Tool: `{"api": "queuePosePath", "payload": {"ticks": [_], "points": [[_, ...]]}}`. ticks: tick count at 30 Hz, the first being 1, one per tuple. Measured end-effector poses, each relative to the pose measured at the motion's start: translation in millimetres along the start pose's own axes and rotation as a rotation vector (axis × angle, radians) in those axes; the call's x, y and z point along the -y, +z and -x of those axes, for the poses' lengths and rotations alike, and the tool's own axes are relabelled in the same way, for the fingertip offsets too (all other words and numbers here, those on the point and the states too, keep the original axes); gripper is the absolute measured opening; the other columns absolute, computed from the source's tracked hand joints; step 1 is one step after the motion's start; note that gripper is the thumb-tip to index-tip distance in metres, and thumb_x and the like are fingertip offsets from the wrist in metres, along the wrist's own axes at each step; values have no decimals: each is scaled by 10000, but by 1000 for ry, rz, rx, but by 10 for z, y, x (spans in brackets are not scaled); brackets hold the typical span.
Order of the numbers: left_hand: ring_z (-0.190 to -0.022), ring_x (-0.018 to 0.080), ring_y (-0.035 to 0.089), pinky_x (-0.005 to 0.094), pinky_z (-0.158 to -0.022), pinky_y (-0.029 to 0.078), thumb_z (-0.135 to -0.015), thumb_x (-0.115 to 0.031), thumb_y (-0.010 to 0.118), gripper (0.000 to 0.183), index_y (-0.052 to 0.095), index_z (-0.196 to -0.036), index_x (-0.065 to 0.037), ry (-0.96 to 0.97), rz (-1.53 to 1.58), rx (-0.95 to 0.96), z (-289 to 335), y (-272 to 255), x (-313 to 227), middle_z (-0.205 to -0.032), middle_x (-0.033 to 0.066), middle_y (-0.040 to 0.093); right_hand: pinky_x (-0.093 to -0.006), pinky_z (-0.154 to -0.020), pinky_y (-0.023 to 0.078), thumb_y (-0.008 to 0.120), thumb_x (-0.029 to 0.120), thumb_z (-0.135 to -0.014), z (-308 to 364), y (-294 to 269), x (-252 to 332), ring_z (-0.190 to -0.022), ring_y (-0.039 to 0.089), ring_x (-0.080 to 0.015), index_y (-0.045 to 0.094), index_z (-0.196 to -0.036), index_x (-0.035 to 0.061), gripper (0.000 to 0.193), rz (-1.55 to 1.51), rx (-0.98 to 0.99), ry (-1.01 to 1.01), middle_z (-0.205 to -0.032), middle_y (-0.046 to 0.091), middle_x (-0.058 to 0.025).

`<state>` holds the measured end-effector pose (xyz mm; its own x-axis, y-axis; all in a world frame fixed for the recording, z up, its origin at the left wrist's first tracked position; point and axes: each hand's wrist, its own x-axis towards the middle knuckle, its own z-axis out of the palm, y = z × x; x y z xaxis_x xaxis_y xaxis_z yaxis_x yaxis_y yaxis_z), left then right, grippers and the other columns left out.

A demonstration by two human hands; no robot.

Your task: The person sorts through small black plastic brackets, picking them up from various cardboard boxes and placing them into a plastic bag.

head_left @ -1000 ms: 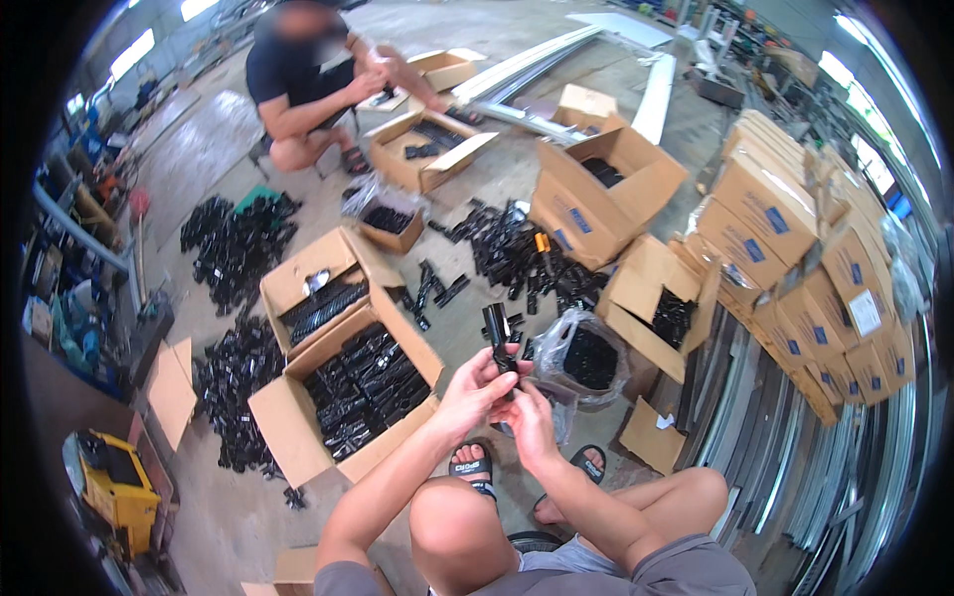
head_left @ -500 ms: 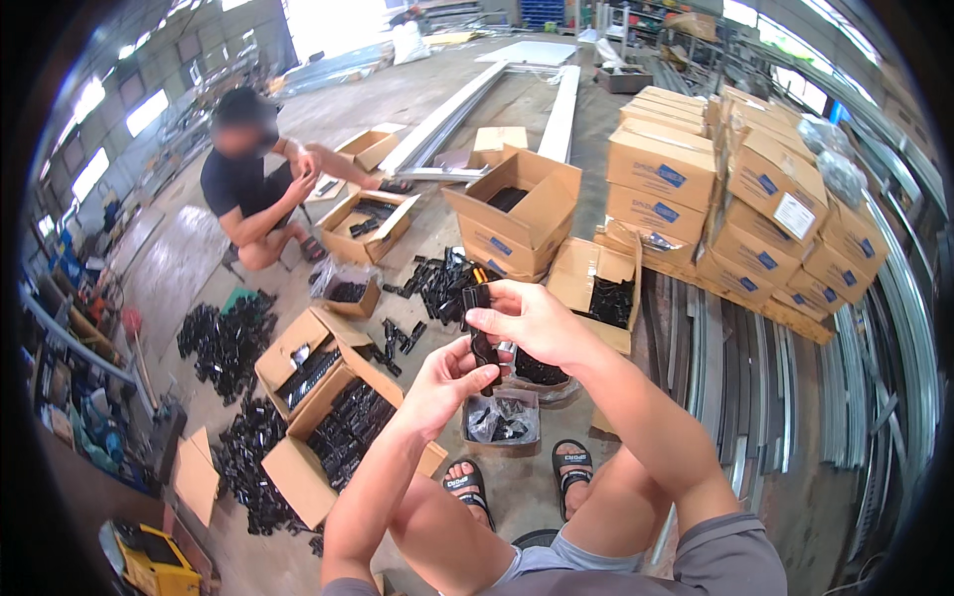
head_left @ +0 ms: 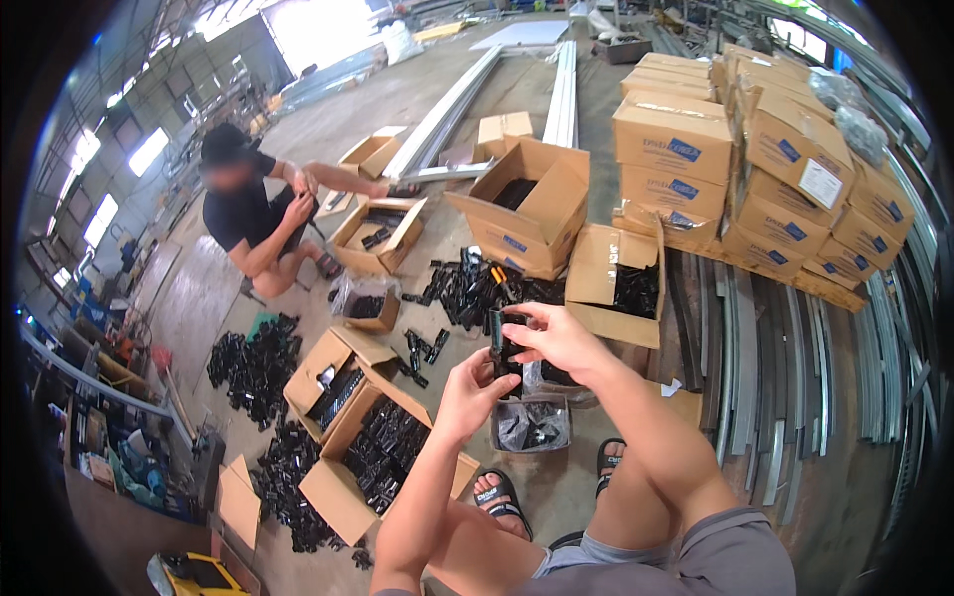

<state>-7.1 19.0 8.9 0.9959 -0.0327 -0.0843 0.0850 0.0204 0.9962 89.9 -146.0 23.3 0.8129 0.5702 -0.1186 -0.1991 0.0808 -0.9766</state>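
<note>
Both grips are closed on one black bracket [head_left: 505,350]: my right hand [head_left: 556,341] pinches its top, my left hand [head_left: 475,389] clasps its lower end, above a small bag-lined box [head_left: 530,425] on the floor. Beyond, stacked cartons [head_left: 765,149], then an open box of black parts [head_left: 383,459] at my left.

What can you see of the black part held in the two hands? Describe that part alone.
The black part is a small, narrow, dark piece, held roughly upright in front of the person, above a small open box of similar pieces. The right hand grips its upper end from the side; the left hand holds its lower end from below. Fingers hide much of it. It looks like plastic or coated metal, though that cannot be told for sure.
</note>
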Motion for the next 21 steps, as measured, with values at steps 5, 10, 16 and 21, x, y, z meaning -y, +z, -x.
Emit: {"api": "queuePosePath", "payload": {"ticks": [5, 10, 16, 21], "points": [[-1035, 105, 618, 269, -914, 505, -902, 37, 677, 463, 524, -1339, 41, -80, 78, 22, -163, 51, 311, -1160, 70, 674, -291, -731, 614, 609, 174, -991, -200, -346, -248, -926, 663, -140, 642, -1232, 5, 296, 92, 6, 149, -1042, 674, -60], [-1014, 98, 614, 258, -888, 501, -909, 26, 675, 465, 513, -1346, 36, -64, -23, -8, -425, 79, 527, -1130, 58, 672, -301, -670, 608, 615, 126, -919, -445, -388, -325, -815, 663, -151, 619, -1254, -19, 365, -11, -254, 185, -984, 665, -81], [-1009, 104, 611, 281, -905, 494, -905, 15, 678, 450, 525, -1329, 24, -134, 24, 58, -543, 39, 514, -1130, 52, 671, -300, -729, 598, 625, 126, -959, -379, -556, -218, -916, 650, -149, 515, -1395, 2, 466, -141, -35, 286, -1072, 647, -88], [-1001, 84, 602, 259, -912, 482, -908, 19, 673, 415, 547, -1304, 20, -185, 142, 169, -425, -78, 373, -1134, 22, 658, -272, -730, 548, 655, 138, -965, -193, -669, -201, -920, 662, -141, 552, -1359, 1, 430, -4, 126, 161, -1093, 687, -76]]}}
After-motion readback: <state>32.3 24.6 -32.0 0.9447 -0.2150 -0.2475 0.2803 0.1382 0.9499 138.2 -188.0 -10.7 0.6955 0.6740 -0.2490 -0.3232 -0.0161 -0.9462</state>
